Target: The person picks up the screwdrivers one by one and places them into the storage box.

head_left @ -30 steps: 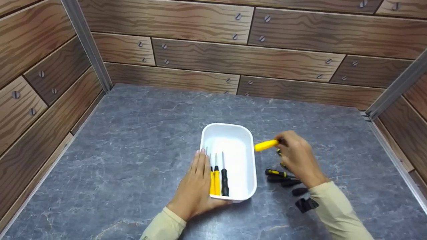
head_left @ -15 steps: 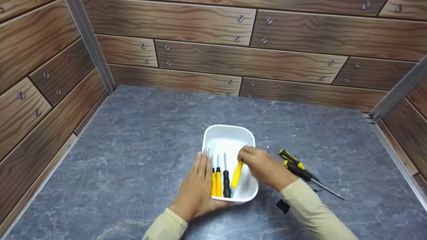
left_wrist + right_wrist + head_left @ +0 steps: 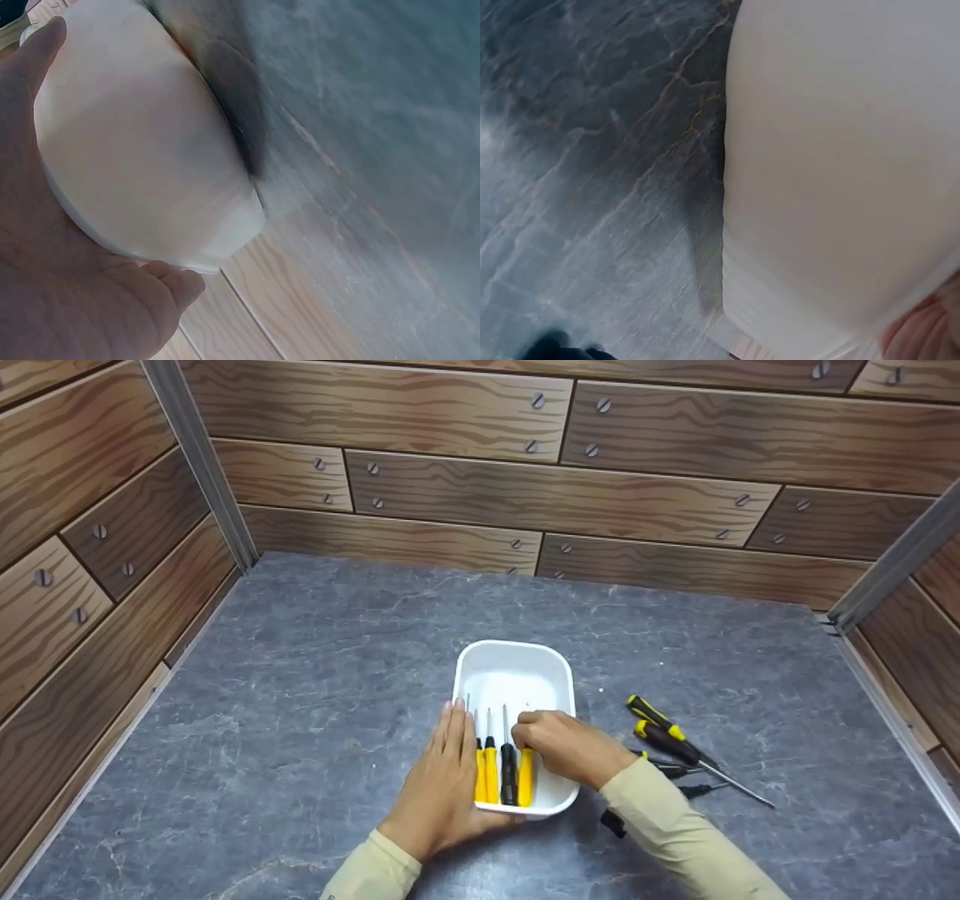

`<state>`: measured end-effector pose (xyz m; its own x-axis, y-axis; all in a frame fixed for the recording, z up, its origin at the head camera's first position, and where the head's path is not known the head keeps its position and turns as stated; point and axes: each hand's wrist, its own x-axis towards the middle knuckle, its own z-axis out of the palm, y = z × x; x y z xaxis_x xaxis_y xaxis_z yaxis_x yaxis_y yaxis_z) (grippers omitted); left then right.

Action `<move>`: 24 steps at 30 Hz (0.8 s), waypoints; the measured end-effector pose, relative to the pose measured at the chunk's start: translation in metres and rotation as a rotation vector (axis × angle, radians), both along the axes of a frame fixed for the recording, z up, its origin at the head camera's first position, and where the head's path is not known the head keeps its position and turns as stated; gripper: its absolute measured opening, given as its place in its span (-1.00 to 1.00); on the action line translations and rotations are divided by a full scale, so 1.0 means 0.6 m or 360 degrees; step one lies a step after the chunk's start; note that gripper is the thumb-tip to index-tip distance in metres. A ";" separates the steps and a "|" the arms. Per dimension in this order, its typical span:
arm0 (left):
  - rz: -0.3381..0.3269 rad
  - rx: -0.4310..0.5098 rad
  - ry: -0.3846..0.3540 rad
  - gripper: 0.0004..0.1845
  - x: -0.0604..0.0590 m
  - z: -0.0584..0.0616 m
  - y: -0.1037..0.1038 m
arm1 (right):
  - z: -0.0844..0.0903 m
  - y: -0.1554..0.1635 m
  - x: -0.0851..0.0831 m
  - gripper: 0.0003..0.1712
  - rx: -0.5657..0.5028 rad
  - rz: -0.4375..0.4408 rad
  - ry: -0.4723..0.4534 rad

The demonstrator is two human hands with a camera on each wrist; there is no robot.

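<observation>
Yellow-handled screwdriver [image 3: 525, 786], pinched by the right hand [image 3: 564, 748], is best laid parallel beside three others in the white tray [image 3: 516, 661], steadied mid-tabletop by the flat left hand [image 3: 442, 780].

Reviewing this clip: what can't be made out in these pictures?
- Head view: right hand covers the shaft of the yellow-handled screwdriver in the white plastic tray.
- Head view: the right sleeve hides part of the black tools.
- Both wrist views: the tray's wall blocks its contents.
</observation>
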<state>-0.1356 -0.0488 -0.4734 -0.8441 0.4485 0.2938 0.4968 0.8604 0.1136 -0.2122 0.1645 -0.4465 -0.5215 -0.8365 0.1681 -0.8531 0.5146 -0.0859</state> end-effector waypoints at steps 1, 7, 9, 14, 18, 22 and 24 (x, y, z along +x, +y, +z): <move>-0.0004 0.0000 0.0009 0.42 0.000 0.000 -0.001 | -0.001 0.000 -0.001 -0.67 -0.0009 0.0011 -0.0020; -0.0023 0.0042 0.0081 0.39 0.001 -0.005 -0.002 | -0.003 -0.001 -0.002 -0.70 -0.0050 0.0024 -0.0132; -0.0022 0.0047 0.0080 0.39 0.001 -0.004 -0.002 | -0.004 -0.001 -0.003 -0.71 -0.0048 0.0014 -0.0159; -0.0013 0.0038 0.0045 0.37 0.001 -0.003 -0.003 | -0.006 -0.003 -0.003 -0.74 -0.0049 0.0013 -0.0195; -0.0006 0.0027 0.0014 0.39 0.002 -0.002 -0.002 | -0.008 -0.003 -0.003 -0.74 -0.0077 0.0029 -0.0218; -0.0008 0.0031 -0.0003 0.42 0.002 -0.001 -0.002 | -0.008 0.004 -0.002 -0.69 -0.0178 0.0045 -0.0214; -0.0011 0.0048 0.0001 0.42 0.002 -0.002 -0.003 | -0.007 0.009 -0.003 -0.66 -0.0274 0.0047 -0.0170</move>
<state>-0.1343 -0.0504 -0.4744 -0.8409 0.4452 0.3077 0.5026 0.8533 0.1391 -0.2141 0.1699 -0.4504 -0.5198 -0.8154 0.2548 -0.8489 0.4597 -0.2608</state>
